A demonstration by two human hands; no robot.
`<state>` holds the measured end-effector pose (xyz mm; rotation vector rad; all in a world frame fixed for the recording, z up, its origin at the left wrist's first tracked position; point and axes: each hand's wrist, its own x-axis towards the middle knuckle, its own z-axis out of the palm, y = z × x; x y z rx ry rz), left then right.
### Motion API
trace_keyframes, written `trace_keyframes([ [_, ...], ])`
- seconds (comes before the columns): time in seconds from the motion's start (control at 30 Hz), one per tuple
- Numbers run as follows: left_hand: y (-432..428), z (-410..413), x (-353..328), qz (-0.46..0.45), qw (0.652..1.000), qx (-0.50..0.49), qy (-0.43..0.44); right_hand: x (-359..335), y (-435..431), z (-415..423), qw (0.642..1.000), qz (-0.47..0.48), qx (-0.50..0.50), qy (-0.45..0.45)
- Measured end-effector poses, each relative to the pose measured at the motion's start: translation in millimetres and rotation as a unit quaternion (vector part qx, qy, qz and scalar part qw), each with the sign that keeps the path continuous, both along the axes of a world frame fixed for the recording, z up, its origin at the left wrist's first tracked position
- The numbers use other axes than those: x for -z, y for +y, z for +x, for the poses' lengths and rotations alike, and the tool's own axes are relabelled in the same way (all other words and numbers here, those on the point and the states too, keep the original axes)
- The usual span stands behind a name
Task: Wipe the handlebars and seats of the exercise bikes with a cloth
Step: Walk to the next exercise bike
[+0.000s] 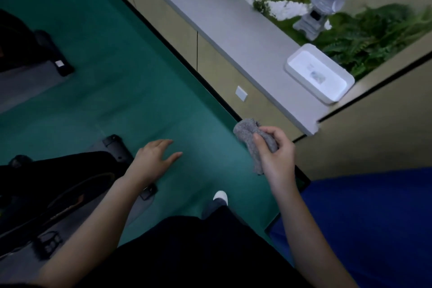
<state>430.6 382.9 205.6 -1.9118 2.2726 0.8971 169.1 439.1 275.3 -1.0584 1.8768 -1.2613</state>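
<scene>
The cloth (254,141) is gripped in the right hand (275,152), while the bike (58,184) lies near left, closest to the open, empty left hand (154,159).

Bike (58,184) sits low on the left, on a mat (138,211) on the floor (131,91); a second bike (28,47) is further off, up the left edge. The ledge (224,23) runs diagonally across the right, a tray (319,73) on its near end. Behind the ledge, plants (374,37) with a lantern (320,10) among them. Left hand (152,161) hangs beside the near bike; right hand (278,154) with the cloth (250,138) hangs before the ledge's end.
</scene>
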Motion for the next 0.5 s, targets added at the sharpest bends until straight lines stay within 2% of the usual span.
trace_keyframes([
  [0.27, -40.1, -61.4, -7.3, -0.065, 0.997, -0.038, -0.014, 9.2, -75.2, -65.6, 0.998, -0.009, -0.063, -0.004],
  [0.5, -85.8, -69.6, -6.9, -0.073, 0.995, -0.065, -0.009, 11.4, -154.8, -67.8, 0.995, 0.009, -0.099, -0.014],
])
